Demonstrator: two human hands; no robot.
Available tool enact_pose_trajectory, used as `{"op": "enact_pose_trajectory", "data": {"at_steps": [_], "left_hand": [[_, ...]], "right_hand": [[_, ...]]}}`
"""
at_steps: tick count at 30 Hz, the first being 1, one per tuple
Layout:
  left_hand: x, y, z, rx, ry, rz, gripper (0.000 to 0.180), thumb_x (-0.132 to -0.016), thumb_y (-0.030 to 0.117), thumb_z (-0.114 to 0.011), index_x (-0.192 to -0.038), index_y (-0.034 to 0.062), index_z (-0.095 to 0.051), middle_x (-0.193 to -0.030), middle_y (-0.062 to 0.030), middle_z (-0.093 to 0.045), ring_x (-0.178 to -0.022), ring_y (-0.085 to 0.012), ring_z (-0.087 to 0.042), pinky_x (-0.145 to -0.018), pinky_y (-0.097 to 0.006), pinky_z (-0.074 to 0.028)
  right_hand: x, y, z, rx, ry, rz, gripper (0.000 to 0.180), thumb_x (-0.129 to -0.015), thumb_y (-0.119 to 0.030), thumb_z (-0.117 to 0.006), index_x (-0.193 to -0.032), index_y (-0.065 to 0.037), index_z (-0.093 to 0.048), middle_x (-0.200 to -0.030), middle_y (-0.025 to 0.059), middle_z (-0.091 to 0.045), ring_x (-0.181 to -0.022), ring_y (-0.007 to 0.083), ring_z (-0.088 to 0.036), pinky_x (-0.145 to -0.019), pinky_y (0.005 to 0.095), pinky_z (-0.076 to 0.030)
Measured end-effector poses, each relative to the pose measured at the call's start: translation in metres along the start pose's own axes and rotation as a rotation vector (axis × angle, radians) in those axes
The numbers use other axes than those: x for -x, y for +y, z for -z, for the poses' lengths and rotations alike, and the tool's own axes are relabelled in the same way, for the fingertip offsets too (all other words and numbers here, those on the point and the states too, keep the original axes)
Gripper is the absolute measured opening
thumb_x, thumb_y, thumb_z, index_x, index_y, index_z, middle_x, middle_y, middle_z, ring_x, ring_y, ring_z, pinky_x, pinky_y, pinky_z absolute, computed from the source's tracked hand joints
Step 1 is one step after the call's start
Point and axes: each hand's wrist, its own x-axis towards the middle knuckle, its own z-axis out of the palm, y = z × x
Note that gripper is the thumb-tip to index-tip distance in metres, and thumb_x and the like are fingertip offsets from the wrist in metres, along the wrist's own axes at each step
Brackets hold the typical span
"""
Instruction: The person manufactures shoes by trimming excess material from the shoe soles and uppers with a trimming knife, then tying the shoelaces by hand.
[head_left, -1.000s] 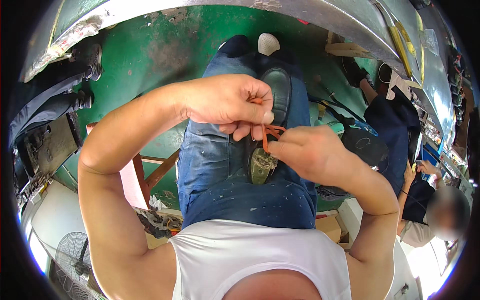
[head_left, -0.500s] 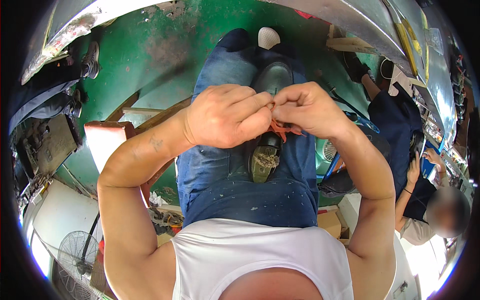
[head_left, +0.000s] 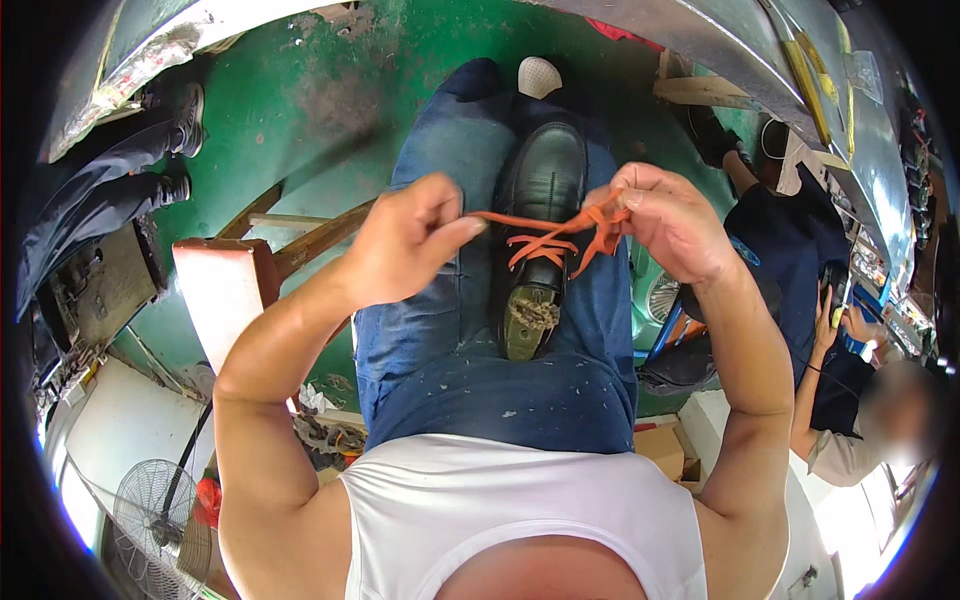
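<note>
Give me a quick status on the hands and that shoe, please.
Left hand and right hand each pinching an end of the orange lace, pulled apart. Black shoe wedged between the knees, lace crossed over it. Nothing in the way.

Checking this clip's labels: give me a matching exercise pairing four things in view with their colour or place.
Things:
1. shoe
2. lace
3. floor
4. fan

Descriptions:
A. green, worn
B. orange, pulled between both hands
C. black, resting on the lap
D. lower left, beside the person

Pairs: 1-C, 2-B, 3-A, 4-D. The left hand and the right hand each pinch an end of the lace.
</note>
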Motion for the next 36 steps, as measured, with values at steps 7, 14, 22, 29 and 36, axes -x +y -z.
{"op": "enact_pose_trajectory", "data": {"at_steps": [7, 14, 22, 29, 36], "left_hand": [[0.023, 0.026, -0.009, -0.278, 0.221, -0.291, 0.046, -0.085, 0.006, -0.069, -0.125, -0.0012, -0.049, -0.120, -0.0202, -0.054, -0.109, -0.0279, -0.056, -0.090, -0.038, -0.049], [-0.024, 0.048, -0.043, -0.469, 0.085, -0.632, 0.074, -0.075, 0.004, -0.073, -0.141, 0.0007, -0.039, -0.145, -0.0251, -0.040, -0.134, -0.0428, -0.042, -0.108, -0.047, -0.039], [-0.036, 0.048, -0.043, -0.442, 0.195, -0.556, 0.015, -0.085, 0.000, -0.070, -0.099, 0.0026, -0.064, -0.085, -0.0122, -0.065, -0.074, -0.0274, -0.067, -0.063, -0.036, -0.052], [-0.014, 0.047, -0.051, -0.260, 0.101, -0.434, 0.028, -0.083, 0.002, -0.073, -0.104, 0.0017, -0.056, -0.087, -0.0074, -0.061, -0.066, -0.0132, -0.057, -0.058, -0.027, -0.046], [-0.041, 0.044, -0.067, -0.278, 0.223, -0.367, 0.025, -0.088, 0.001, -0.069, -0.111, -0.0008, -0.059, -0.086, -0.0094, -0.066, -0.078, -0.0161, -0.064, -0.066, -0.028, -0.052]], "right_hand": [[0.007, 0.005, -0.006, 0.235, 0.039, 0.038, 0.020, -0.101, -0.023, -0.059, -0.101, -0.003, -0.058, -0.088, 0.0075, -0.067, -0.082, 0.0130, -0.063, -0.073, 0.0281, -0.049], [-0.001, 0.005, -0.008, 0.234, -0.024, 0.015, 0.019, -0.100, -0.020, -0.061, -0.102, -0.002, -0.060, -0.086, 0.0067, -0.067, -0.078, 0.0107, -0.060, -0.069, 0.0271, -0.047], [-0.001, 0.004, -0.002, 0.233, -0.042, -0.007, 0.019, -0.099, -0.020, -0.062, -0.103, -0.001, -0.059, -0.087, 0.0077, -0.070, -0.075, 0.0101, -0.060, -0.069, 0.0262, -0.048], [-0.013, 0.008, 0.002, 0.181, -0.022, -0.016, 0.020, -0.099, -0.021, -0.063, -0.102, -0.002, -0.059, -0.085, 0.0070, -0.070, -0.073, 0.0102, -0.061, -0.066, 0.0242, -0.047], [-0.009, 0.004, -0.001, 0.150, -0.034, -0.031, 0.019, -0.099, -0.020, -0.063, -0.103, -0.002, -0.059, -0.087, 0.0100, -0.071, -0.074, 0.0115, -0.063, -0.067, 0.0258, -0.049]]}}
